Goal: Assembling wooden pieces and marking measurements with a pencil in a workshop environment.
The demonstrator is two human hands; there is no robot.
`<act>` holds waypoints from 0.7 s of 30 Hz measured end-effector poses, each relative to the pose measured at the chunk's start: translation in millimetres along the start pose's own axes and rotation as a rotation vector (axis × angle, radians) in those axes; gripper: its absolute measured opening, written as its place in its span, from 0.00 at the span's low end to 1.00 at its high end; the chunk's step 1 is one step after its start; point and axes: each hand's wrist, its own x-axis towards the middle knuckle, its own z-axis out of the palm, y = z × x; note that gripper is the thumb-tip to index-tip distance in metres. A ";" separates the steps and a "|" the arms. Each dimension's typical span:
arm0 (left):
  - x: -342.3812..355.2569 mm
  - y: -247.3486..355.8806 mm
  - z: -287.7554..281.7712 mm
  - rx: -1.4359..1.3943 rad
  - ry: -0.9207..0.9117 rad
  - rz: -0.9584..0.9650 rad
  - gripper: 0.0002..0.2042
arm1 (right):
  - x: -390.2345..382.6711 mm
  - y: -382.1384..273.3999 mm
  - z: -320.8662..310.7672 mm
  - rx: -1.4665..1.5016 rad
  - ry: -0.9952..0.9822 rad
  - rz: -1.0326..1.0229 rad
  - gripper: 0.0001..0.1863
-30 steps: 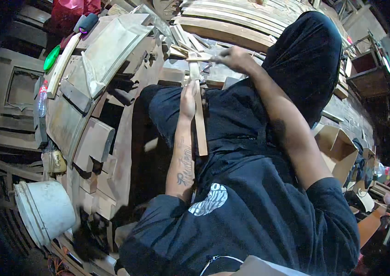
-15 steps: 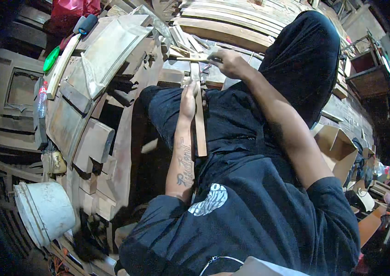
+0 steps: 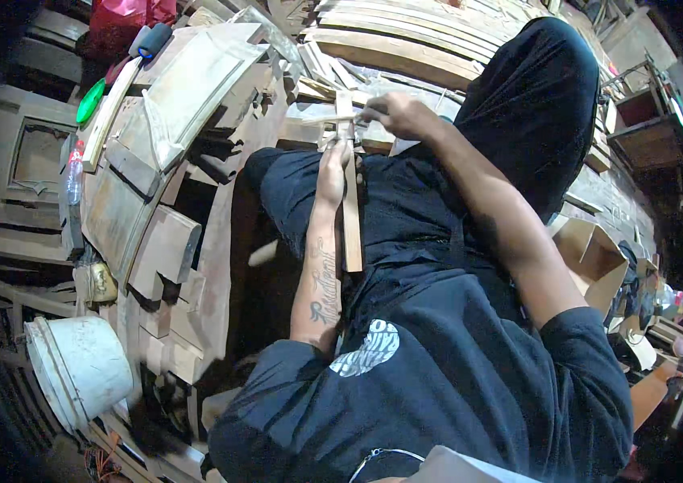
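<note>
I record two hands in view, both mine. My left hand (image 3: 332,173) is closed around one wooden strip (image 3: 352,233), fingers wrapped about its upper part. The strip lies lengthwise over my lap (image 3: 410,189), its lower end near my dark shirt (image 3: 454,362), its upper end projecting beyond the hand. My right hand (image 3: 404,115) is curled on the end of one slim pale tool (image 3: 321,121) (blurred, so its exact kind I cannot tell), which crosses the strip just beyond my left hand; whether they touch I cannot tell. To my left I count one white bucket (image 3: 88,370), one plastic bottle (image 3: 74,177) and one green oval object (image 3: 91,101). To my right sits one open cardboard box (image 3: 595,262).
</note>
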 end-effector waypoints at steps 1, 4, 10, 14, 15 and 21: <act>-1.6 3.7 4.6 0.031 0.016 0.012 0.16 | 2.4 2.3 0.4 -0.071 0.114 0.071 0.14; -0.5 -4.3 -4.9 -0.001 -0.047 0.017 0.16 | 3.4 -0.4 -4.2 -0.036 0.086 0.103 0.17; -4.8 4.0 4.2 0.027 -0.039 0.001 0.15 | 2.0 -5.7 -9.8 -0.069 0.076 0.160 0.15; -5.3 2.6 -4.0 0.006 -0.040 -0.003 0.16 | -1.1 -14.0 -5.2 0.032 -0.033 0.058 0.15; -6.7 6.4 2.9 -0.017 -0.022 -0.006 0.14 | -2.1 -8.8 -2.5 0.031 -0.030 0.063 0.15; -3.0 -0.4 1.0 -0.057 -0.077 0.013 0.14 | 1.7 -9.8 -6.2 -0.050 0.092 0.111 0.17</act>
